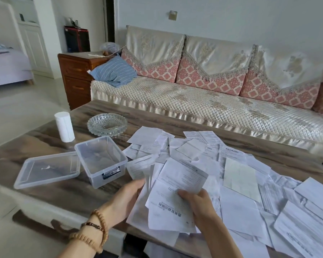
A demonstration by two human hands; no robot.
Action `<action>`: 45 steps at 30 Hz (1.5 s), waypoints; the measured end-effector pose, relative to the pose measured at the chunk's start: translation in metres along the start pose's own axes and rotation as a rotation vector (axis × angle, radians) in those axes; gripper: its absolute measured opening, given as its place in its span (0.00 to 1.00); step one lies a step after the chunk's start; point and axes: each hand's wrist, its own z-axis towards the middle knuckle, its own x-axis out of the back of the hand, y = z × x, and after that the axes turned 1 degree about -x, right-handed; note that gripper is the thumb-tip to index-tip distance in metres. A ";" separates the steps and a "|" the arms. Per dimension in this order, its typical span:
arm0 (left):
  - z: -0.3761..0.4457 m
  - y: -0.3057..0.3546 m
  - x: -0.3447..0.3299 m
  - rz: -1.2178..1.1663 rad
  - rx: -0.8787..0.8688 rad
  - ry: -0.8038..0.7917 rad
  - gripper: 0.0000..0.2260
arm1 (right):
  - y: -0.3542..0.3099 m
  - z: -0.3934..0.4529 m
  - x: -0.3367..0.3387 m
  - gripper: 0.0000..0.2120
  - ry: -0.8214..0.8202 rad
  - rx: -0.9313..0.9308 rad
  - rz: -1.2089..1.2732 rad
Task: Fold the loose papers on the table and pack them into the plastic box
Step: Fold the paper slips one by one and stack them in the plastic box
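Over the bench [93,194], both hands grasp one sheet [173,198] (left hand [128,197], right hand [198,202]), whose fold may catch loose papers [241,183] beneath.

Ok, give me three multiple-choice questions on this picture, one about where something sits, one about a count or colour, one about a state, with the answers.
1. Where is the lid relative to the plastic box?
A. On the box
B. On the table, left of the box
C. On the sofa

2. What colour is the pillow on the sofa?
A. Blue with white stripes
B. Plain red
C. Green

3. What is in the plastic box?
A. Folded papers
B. The tissue roll
C. Nothing visible

Answers: 1 B, the lid lies flat beside the box. 2 A, striped blue fabric shows. 3 C, the clear box looks empty while the left hand and right hand hold a printed sheet.
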 end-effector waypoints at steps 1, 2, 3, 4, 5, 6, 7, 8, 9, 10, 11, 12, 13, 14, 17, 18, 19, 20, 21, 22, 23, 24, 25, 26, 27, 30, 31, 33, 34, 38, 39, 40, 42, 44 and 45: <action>0.002 -0.001 -0.001 -0.053 0.015 0.022 0.13 | -0.001 -0.003 -0.001 0.07 -0.006 0.051 -0.045; 0.000 -0.001 -0.003 -0.026 0.002 0.004 0.21 | -0.001 -0.006 -0.002 0.10 -0.013 0.107 -0.070; -0.001 0.000 -0.010 0.099 -0.045 0.023 0.24 | 0.000 -0.007 -0.004 0.15 -0.030 0.165 -0.073; -0.005 -0.001 -0.017 0.237 -0.127 0.049 0.23 | 0.000 -0.010 -0.008 0.20 -0.048 0.219 -0.071; -0.002 -0.001 -0.022 0.373 -0.203 0.095 0.21 | 0.001 -0.011 -0.011 0.24 -0.056 0.260 -0.059; -0.002 -0.001 -0.025 0.498 -0.269 0.121 0.21 | -0.001 -0.014 -0.014 0.28 -0.057 0.291 -0.030; -0.005 0.009 -0.029 0.610 -0.297 0.125 0.22 | -0.002 -0.013 -0.014 0.31 -0.055 0.302 0.020; -0.005 0.016 -0.027 0.731 -0.298 0.109 0.24 | -0.004 -0.013 -0.012 0.35 -0.049 0.280 0.105; -0.007 0.025 -0.022 0.881 -0.273 0.096 0.28 | -0.007 -0.010 -0.007 0.38 -0.045 0.245 0.173; -0.008 0.035 -0.016 1.036 -0.244 0.081 0.30 | -0.010 -0.008 -0.002 0.38 -0.049 0.223 0.201; -0.010 0.045 -0.009 1.175 -0.203 0.052 0.29 | -0.014 -0.006 0.003 0.36 -0.079 0.220 0.173; -0.009 0.052 -0.003 1.281 -0.186 0.023 0.26 | -0.018 -0.005 0.007 0.31 -0.130 0.234 0.097; -0.009 0.058 0.000 1.390 -0.186 0.007 0.22 | -0.022 -0.005 0.008 0.26 -0.204 0.258 -0.010; -0.010 0.061 0.000 1.481 -0.205 -0.004 0.18 | -0.028 -0.009 0.005 0.20 -0.274 0.280 -0.106; -0.007 0.059 -0.001 1.617 -0.276 0.017 0.13 | -0.029 -0.013 -0.012 0.09 -0.322 0.306 -0.305; -0.007 0.059 -0.001 1.596 -0.317 0.046 0.15 | -0.026 -0.010 -0.017 0.10 -0.289 0.318 -0.352; -0.007 0.059 0.001 1.560 -0.354 0.074 0.17 | -0.021 -0.007 -0.020 0.09 -0.234 0.328 -0.398; -0.008 0.059 0.007 1.520 -0.384 0.105 0.18 | -0.016 -0.004 -0.023 0.07 -0.193 0.333 -0.412; -0.009 0.059 0.015 1.479 -0.395 0.130 0.17 | -0.012 -0.002 -0.024 0.07 -0.159 0.324 -0.380; -0.011 0.058 0.024 1.425 -0.396 0.158 0.15 | -0.009 -0.001 -0.024 0.04 -0.135 0.309 -0.328; -0.012 0.056 0.035 1.342 -0.386 0.187 0.13 | -0.006 -0.001 -0.023 0.02 -0.113 0.301 -0.275; -0.015 0.053 0.047 1.219 -0.390 0.230 0.12 | -0.004 -0.003 -0.023 0.03 -0.098 0.300 -0.224; -0.018 0.048 0.058 1.079 -0.396 0.280 0.10 | -0.003 -0.006 -0.023 0.04 -0.095 0.300 -0.183; -0.021 0.043 0.065 0.937 -0.408 0.327 0.10 | -0.002 -0.008 -0.022 0.05 -0.108 0.301 -0.149; -0.024 0.038 0.070 0.806 -0.403 0.358 0.10 | 0.000 -0.009 -0.024 0.04 -0.121 0.298 -0.116; -0.027 0.012 0.071 0.413 -0.341 0.357 0.16 | 0.009 -0.008 -0.030 0.05 -0.158 0.272 -0.033; -0.027 0.004 0.070 0.317 -0.335 0.352 0.21 | 0.011 -0.007 -0.035 0.06 -0.173 0.271 -0.019; -0.027 -0.009 0.066 0.242 -0.361 0.356 0.24 | 0.015 -0.007 -0.044 0.08 -0.212 0.269 0.009; -0.025 -0.014 0.068 0.239 -0.377 0.375 0.22 | 0.015 -0.007 -0.051 0.09 -0.237 0.270 0.027; -0.026 -0.014 0.085 0.212 -0.320 0.502 0.13 | 0.010 -0.008 -0.067 0.15 -0.330 0.271 0.037; -0.026 -0.014 0.090 0.230 -0.316 0.500 0.12 | 0.010 -0.008 -0.068 0.16 -0.303 0.301 -0.001; -0.026 -0.016 0.095 0.258 -0.309 0.489 0.12 | 0.013 -0.006 -0.070 0.16 -0.251 0.339 -0.060; -0.026 -0.022 0.096 0.315 -0.281 0.472 0.11 | 0.018 -0.006 -0.073 0.12 -0.168 0.385 -0.175; -0.023 -0.028 0.093 0.333 -0.292 0.484 0.11 | 0.024 -0.010 -0.080 0.10 -0.162 0.386 -0.226; -0.023 -0.030 0.090 0.317 -0.307 0.502 0.12 | 0.026 -0.011 -0.083 0.11 -0.171 0.395 -0.222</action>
